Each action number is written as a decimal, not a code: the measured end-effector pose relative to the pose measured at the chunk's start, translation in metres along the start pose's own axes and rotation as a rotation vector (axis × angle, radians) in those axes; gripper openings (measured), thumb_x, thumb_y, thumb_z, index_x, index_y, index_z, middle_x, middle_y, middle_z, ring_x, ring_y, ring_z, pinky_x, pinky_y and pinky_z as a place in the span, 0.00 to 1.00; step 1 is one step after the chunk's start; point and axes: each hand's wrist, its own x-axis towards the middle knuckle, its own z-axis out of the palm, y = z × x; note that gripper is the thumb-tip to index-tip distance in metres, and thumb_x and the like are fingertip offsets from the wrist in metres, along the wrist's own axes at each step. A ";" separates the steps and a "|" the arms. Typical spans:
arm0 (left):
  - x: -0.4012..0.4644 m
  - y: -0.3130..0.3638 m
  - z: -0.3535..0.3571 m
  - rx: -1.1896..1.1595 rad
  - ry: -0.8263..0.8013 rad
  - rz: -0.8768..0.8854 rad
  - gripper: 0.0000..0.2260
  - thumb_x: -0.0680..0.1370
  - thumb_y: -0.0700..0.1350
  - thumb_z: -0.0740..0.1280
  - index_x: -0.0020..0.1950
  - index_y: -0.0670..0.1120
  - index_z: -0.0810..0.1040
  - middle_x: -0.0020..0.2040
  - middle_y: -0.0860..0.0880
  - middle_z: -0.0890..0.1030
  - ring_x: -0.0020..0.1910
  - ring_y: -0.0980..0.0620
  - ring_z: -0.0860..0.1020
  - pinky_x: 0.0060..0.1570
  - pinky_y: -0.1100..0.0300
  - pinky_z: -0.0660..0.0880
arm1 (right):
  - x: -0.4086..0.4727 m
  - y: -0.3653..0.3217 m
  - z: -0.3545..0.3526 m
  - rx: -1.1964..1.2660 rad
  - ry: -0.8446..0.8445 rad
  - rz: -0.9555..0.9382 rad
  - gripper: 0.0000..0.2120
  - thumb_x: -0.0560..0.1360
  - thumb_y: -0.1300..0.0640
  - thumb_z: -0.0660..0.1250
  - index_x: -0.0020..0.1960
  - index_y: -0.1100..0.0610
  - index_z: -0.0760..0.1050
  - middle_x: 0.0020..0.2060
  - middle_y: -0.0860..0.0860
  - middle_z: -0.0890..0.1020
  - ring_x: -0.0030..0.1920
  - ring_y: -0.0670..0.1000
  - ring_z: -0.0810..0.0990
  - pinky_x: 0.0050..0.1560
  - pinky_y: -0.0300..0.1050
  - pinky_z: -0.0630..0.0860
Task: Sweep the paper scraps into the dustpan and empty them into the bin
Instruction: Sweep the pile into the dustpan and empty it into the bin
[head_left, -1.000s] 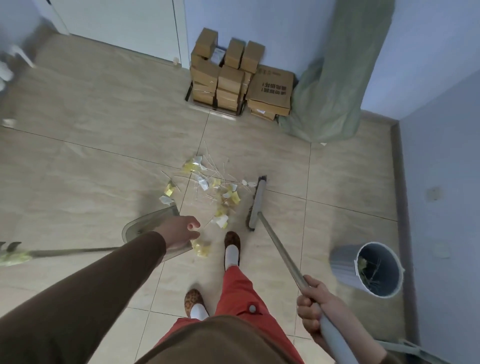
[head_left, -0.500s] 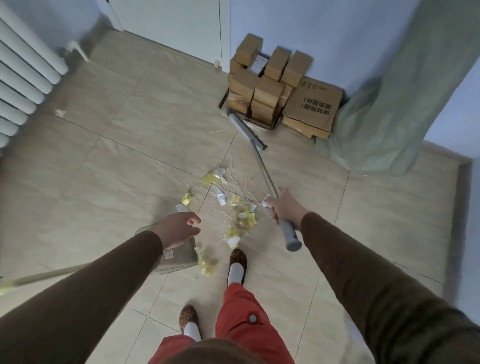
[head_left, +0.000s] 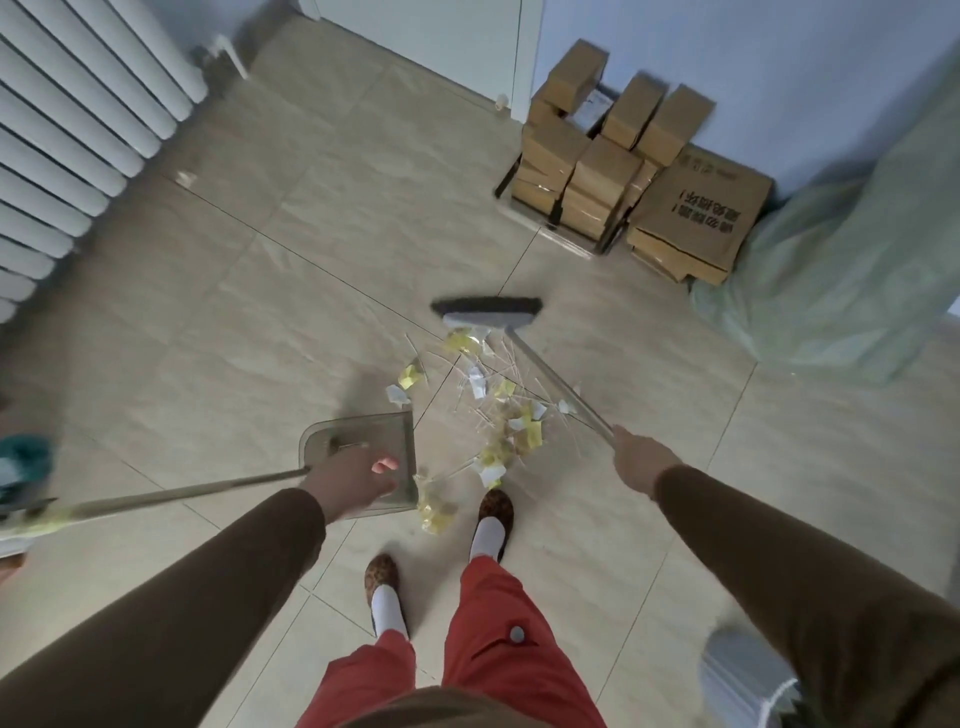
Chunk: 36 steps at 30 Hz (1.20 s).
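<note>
Yellow and white paper scraps with thin sticks (head_left: 501, 410) lie in a loose pile on the tiled floor ahead of my feet. A grey broom's head (head_left: 488, 310) rests on the floor just beyond the pile, its handle (head_left: 556, 387) slanting back to my right hand (head_left: 641, 457), which grips it. The grey translucent dustpan (head_left: 358, 434) lies flat left of the pile, its mouth facing the scraps. My left hand (head_left: 353, 480) curls over the pan's near part, where a long handle (head_left: 182, 491) runs off to the left. The grey bin (head_left: 743, 675) shows at bottom right, partly behind my right sleeve.
Stacked cardboard boxes (head_left: 613, 166) and a green sack (head_left: 841, 270) stand against the far wall. A white radiator (head_left: 78, 130) lines the left side, a door (head_left: 431, 41) is at the back. My feet (head_left: 493, 514) stand just behind the scraps. Something teal (head_left: 23, 457) is at the left edge.
My right hand reached forward along the broom handle, and the broom head went from the right of the pile to beyond it. The view shifted, and the bin slid to the bottom right corner.
</note>
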 end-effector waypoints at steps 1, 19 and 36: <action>-0.002 -0.003 0.001 -0.001 -0.006 0.002 0.16 0.80 0.50 0.65 0.67 0.50 0.77 0.65 0.49 0.79 0.62 0.50 0.78 0.64 0.53 0.73 | -0.014 0.022 -0.001 -0.066 -0.021 0.012 0.25 0.81 0.57 0.52 0.77 0.49 0.59 0.63 0.57 0.77 0.53 0.56 0.78 0.50 0.46 0.74; -0.037 -0.081 -0.003 -0.061 0.023 0.095 0.14 0.79 0.49 0.67 0.64 0.51 0.78 0.61 0.51 0.80 0.58 0.51 0.79 0.61 0.55 0.75 | -0.058 -0.096 0.018 -0.107 0.140 -0.263 0.25 0.83 0.57 0.51 0.79 0.43 0.56 0.48 0.55 0.81 0.42 0.51 0.80 0.46 0.44 0.75; -0.048 -0.132 0.013 -0.041 0.037 0.118 0.14 0.79 0.49 0.68 0.64 0.51 0.78 0.61 0.50 0.80 0.59 0.51 0.78 0.60 0.57 0.73 | -0.046 -0.095 -0.042 -0.789 0.128 -0.184 0.34 0.77 0.64 0.53 0.77 0.36 0.58 0.39 0.47 0.79 0.34 0.46 0.77 0.31 0.38 0.73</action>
